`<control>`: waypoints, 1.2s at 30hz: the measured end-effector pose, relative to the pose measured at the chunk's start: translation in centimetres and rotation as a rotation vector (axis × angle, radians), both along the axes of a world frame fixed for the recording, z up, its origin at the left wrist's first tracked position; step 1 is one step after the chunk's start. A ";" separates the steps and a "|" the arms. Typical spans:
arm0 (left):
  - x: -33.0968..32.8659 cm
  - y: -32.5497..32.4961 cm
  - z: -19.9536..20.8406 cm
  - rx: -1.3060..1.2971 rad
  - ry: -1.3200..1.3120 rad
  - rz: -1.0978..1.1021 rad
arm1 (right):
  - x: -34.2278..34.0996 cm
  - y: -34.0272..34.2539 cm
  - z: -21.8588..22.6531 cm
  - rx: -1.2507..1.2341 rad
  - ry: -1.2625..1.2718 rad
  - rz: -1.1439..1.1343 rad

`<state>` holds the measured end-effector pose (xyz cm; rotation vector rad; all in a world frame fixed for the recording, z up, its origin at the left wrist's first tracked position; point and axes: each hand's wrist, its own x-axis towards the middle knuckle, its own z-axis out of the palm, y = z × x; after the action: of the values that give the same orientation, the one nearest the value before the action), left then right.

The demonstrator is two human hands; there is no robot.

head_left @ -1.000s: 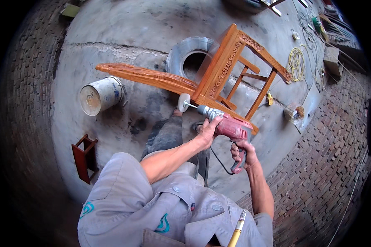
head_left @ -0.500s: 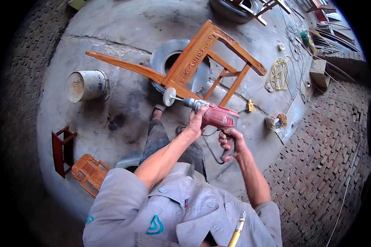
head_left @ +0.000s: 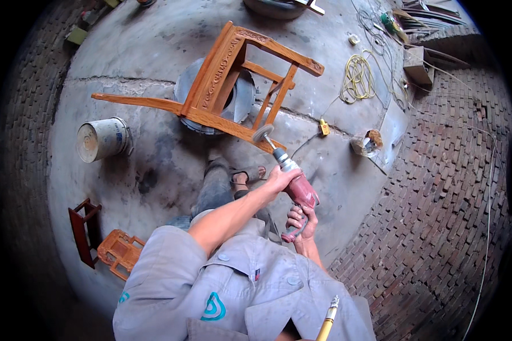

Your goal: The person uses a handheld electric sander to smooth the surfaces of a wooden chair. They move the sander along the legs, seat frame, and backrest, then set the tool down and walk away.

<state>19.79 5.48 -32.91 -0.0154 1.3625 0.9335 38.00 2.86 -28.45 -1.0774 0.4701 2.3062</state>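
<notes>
Left grip clenched on red drill, right grip on its handle. Disc at wooden chair (contact unclear), tipped over tyre. Bucket left; concrete floor ends at brick paving right.

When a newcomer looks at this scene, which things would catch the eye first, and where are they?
Probably the carved wooden chair, lying over a grey tire in the upper middle. Just below it, the left hand and right hand hold a red drill, whose round disc is close to the chair. A coil of yellow cable also stands out, farther right.
</notes>
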 end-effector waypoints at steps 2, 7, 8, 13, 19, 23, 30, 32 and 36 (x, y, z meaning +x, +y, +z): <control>-0.8 0.9 -0.2 0.006 0.053 -0.109 | -1.0 -1.0 -0.5 -0.068 0.049 -0.129; -2.2 -0.5 -2.4 -0.053 0.135 -0.299 | -4.6 -5.3 -0.7 -0.136 0.076 -0.261; -2.8 -0.6 -1.9 -0.078 0.123 -0.355 | -5.3 -6.2 -0.9 -0.157 0.107 -0.296; -3.7 -1.0 -3.1 -0.113 0.161 -0.513 | -7.9 -7.8 -0.1 -0.218 0.105 -0.454; -5.1 -0.9 0.1 -0.122 0.193 -0.564 | -9.1 -9.3 0.5 -0.212 0.080 -0.456; -7.1 -2.2 -1.4 -0.125 0.062 -0.447 | -11.4 -8.5 1.8 -0.250 0.064 -0.447; -4.2 0.0 -3.4 -0.058 0.013 -0.576 | -9.4 -7.4 2.0 -0.185 -0.039 -0.462; -4.2 3.4 0.9 -0.077 -0.122 -0.580 | -8.0 -4.9 3.3 -0.140 -0.120 -0.391; -2.1 6.1 -0.2 0.106 -0.432 -0.149 | -3.4 5.1 5.9 0.112 -0.310 0.046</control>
<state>17.71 11.57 -33.08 -0.0327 0.9016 0.8185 34.60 8.01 -22.54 -1.3696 0.1944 2.1233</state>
